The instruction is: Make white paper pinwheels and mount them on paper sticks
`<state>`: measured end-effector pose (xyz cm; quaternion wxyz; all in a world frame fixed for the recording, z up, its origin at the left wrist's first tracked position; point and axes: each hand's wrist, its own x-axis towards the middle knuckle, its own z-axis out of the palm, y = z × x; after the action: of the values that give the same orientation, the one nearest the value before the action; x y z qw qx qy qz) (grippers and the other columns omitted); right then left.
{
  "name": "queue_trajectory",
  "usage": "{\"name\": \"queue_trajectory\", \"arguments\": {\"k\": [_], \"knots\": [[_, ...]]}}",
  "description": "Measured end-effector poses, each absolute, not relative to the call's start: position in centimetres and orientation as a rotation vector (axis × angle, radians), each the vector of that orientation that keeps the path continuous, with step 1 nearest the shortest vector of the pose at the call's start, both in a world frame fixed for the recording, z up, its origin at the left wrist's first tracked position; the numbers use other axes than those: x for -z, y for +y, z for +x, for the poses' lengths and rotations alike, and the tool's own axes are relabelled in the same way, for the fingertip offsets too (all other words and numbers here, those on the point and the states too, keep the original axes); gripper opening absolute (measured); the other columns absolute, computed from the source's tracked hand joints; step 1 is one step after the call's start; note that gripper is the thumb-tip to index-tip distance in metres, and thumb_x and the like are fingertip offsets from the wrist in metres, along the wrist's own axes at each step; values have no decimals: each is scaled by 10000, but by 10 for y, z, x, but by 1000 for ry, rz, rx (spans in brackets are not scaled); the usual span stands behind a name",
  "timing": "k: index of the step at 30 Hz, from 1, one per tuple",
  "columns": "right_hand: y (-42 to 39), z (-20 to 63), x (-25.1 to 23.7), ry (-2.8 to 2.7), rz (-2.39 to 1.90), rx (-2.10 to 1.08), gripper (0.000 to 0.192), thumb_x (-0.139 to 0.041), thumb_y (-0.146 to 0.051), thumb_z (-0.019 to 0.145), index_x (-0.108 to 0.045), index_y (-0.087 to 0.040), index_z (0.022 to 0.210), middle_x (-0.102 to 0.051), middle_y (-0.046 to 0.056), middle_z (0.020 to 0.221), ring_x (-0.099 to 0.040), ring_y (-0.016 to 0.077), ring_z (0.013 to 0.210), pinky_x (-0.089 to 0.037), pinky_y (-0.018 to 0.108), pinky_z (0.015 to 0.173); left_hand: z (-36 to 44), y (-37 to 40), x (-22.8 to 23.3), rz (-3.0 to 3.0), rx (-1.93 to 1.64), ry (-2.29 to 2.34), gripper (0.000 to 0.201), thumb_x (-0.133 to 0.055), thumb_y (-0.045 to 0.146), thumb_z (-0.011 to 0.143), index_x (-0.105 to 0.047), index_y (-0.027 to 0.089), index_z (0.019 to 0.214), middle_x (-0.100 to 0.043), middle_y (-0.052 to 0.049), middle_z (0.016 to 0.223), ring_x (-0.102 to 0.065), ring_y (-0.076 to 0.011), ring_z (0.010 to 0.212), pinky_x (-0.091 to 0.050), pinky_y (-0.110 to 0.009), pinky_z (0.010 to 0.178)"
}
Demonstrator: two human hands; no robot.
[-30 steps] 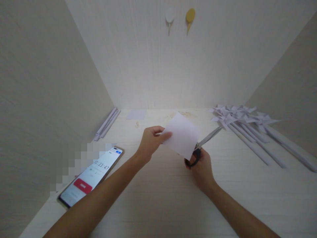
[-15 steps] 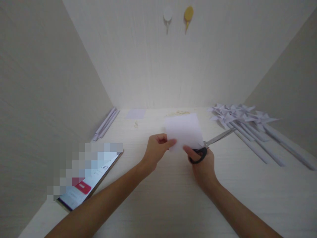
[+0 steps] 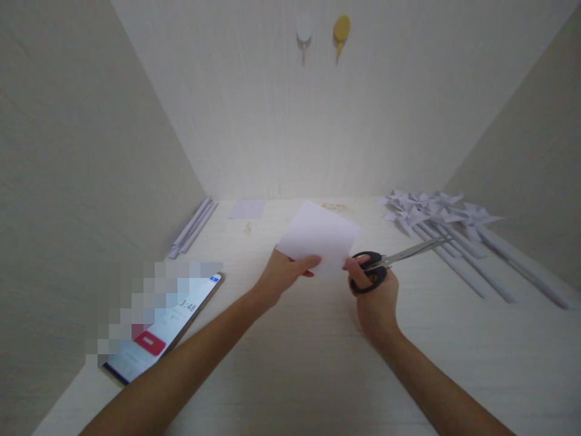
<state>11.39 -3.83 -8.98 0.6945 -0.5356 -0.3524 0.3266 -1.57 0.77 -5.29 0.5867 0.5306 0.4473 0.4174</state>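
A plain white square of paper [image 3: 320,236] is held above the table, turned so one corner points up and away. My left hand [image 3: 285,272] pinches its lower left part, thumb on top and fingers beneath. My right hand [image 3: 374,290] is closed round the black handles of a pair of scissors [image 3: 408,249], whose blades point right, away from the paper, and look nearly closed. The right fingertips are at the paper's lower right corner; whether they grip it too I cannot tell.
Paper pinwheels [image 3: 436,212] on rolled paper sticks lie at the right. Paper rolls [image 3: 195,227] lean by the left wall, near a flat paper square [image 3: 247,209] and a paper clip [image 3: 247,228]. A phone [image 3: 177,321] lies at left. Hooks [image 3: 342,29] hang on the back wall.
The paper has turned and shifted left, its corner now pointing away. My left thumb lies further onto it. The scissors remain in my right hand, more of their handles showing.
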Motion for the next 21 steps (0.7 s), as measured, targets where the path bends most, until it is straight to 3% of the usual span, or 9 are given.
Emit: {"name": "queue_trajectory", "arguments": {"k": [7,15,21], "knots": [[-53,103,90,-1310,-1121,-1027,371,-398,-451,792,-464,-159,572,-385,-34,522,-325,68,443,-237,218,415,-32,22,37,1210,-1194,976,387,-643,253,597,-574,151,964,-621,-65,940,-588,-169,805,-522,-240,602],[-59,94,87,-1526,-1254,-1187,387,-415,-500,760,-450,-165,570,-372,-36,508,-334,81,465,-259,218,437,-36,21,27,1203,-1225,999,384,-651,245,577,-588,146,944,-638,-60,906,-595,-180,809,-524,-277,666],[-60,94,80,-1558,-1300,-1242,396,-430,-520,739,-432,-169,556,-386,-31,511,-357,89,481,-283,219,449,-35,19,25,1274,-1164,1105,294,-657,240,552,-609,96,804,-644,-75,841,-606,-184,720,-532,-294,610]]}}
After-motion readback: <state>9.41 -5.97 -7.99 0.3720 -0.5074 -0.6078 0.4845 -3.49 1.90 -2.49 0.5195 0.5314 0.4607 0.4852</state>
